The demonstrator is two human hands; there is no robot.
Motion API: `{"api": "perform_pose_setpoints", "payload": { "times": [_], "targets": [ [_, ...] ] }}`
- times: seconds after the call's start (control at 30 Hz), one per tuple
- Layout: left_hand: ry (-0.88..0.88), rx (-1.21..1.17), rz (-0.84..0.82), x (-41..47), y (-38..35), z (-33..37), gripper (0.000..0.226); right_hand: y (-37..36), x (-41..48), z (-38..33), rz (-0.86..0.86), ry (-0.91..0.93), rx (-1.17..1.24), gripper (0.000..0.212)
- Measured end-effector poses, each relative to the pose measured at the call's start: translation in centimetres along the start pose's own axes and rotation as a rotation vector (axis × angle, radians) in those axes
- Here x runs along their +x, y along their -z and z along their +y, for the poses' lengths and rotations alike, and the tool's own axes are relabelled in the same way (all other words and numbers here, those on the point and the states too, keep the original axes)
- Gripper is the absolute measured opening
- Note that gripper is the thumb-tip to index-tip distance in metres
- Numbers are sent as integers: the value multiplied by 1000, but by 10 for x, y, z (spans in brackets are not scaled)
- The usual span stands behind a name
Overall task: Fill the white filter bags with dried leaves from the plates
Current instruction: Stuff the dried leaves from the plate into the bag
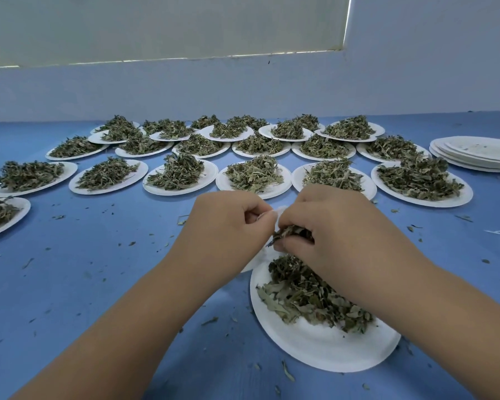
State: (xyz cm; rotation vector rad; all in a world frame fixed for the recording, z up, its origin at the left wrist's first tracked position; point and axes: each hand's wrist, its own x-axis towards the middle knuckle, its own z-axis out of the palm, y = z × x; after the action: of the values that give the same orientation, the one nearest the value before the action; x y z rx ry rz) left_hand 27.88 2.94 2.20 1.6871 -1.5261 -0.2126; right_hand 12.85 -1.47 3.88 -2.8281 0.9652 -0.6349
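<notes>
The left hand [228, 223] pinches the white bag [276, 215] by its top edge, fingers curled closed on it. The right hand [329, 226] meets it from the right, fingertips clenched around a pinch of leaves [290, 233] at the bag's mouth. Both hover just above the near plate [315, 345], half covered in leaves. Farther off, rows of heaped plates [182, 180] cross the blue table [98, 269].
</notes>
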Motion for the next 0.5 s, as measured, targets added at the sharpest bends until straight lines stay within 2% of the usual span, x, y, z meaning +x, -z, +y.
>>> {"api": "perform_pose_setpoints", "payload": {
  "times": [0.2,0.3,0.4,0.5],
  "targets": [
    [46,-28,-10,0,-2,2,17,-3,-5,3,48,36,122,23],
    [43,-46,-7,0,-1,3,15,-6,-5,1,67,40,99,14],
    [56,-50,-10,0,-2,3,16,-9,-4,3,74,23,88,17],
    [74,-25,-9,0,-2,2,19,-8,-6,7,110,-10,231,24]
  ]
}}
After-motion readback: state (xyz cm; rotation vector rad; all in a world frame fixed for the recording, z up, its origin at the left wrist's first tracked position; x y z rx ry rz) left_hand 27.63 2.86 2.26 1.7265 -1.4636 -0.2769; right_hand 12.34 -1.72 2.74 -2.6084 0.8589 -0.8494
